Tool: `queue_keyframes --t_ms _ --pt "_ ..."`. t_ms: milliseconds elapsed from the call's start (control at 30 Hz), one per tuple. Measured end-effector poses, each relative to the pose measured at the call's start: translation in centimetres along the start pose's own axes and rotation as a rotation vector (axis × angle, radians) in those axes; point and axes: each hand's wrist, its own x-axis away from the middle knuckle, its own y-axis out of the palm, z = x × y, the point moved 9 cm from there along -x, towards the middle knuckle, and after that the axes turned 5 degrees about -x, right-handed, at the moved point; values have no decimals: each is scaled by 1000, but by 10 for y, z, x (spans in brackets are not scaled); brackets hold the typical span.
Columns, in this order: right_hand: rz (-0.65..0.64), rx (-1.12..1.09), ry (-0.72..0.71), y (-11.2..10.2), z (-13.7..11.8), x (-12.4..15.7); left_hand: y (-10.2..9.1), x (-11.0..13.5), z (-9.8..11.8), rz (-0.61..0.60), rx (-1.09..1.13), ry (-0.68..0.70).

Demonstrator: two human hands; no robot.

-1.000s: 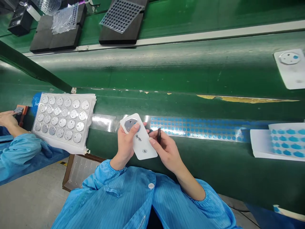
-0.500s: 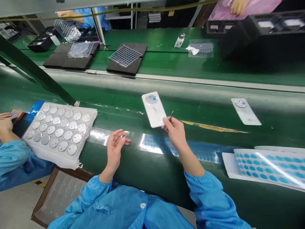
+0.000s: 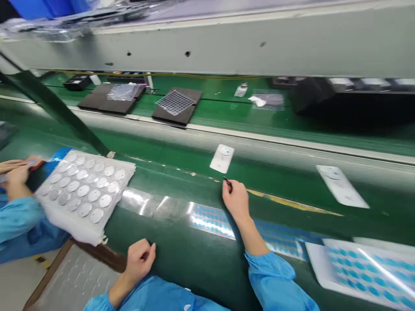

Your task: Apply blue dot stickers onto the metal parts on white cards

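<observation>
My right hand (image 3: 236,198) is closed around dark tweezers (image 3: 227,182), whose tip points up and left over the green bench. Just beyond it, a white panel (image 3: 220,163) with a round disc and a blue dot lies on the green surface, apart from my fingers. My left hand (image 3: 139,258) is curled closed near the bench's front edge; what it holds, if anything, is hidden. A clear strip with rows of blue dots (image 3: 212,220) runs along the bench, partly behind my right forearm. Farther left, a tray (image 3: 108,222) carries several round silver discs.
Another white panel (image 3: 343,188) lies at right, above sheets of blue dots (image 3: 363,272). Black foam blocks (image 3: 168,116) sit on the far belt. A grey beam (image 3: 223,52) crosses overhead. At left, a co-worker's hands (image 3: 17,172) work beside a slanted green post (image 3: 61,114).
My right hand has let go of the white panel, which now lies on the green surface. My left hand has drawn back and curled closed. The view has tilted, bringing the overhead beam in.
</observation>
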Motion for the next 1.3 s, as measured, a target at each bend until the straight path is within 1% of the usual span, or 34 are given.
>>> queue_keyframes --t_ms 100,167,267,333,533,633,767,1000,1200,1300 --pt "-49 -14 -10 4 1 1 14 7 3 -25 -78 16" --pt "-48 52 17 5 6 -3 19 10 -2 -8 -126 6" --pt "-129 142 38 11 8 -7 18 16 -9 59 -165 -19" --pt "-176 152 55 13 7 -7 16 20 -11 113 -172 -34" --pt "-144 95 118 2 -1 -7 13 31 -14 255 -180 -60" --pt "-170 77 133 1 -4 -7 14 34 -16 290 -191 -67" --pt "-177 47 165 2 1 -9 14 38 -20 333 -210 -89" --pt "-213 23 162 5 3 -10 14 35 -15 339 -221 -35" --pt "-174 -4 156 7 7 -14 10 35 -12 337 -230 -41" --pt "-123 51 127 8 10 -15 10 35 -15 312 -220 -63"
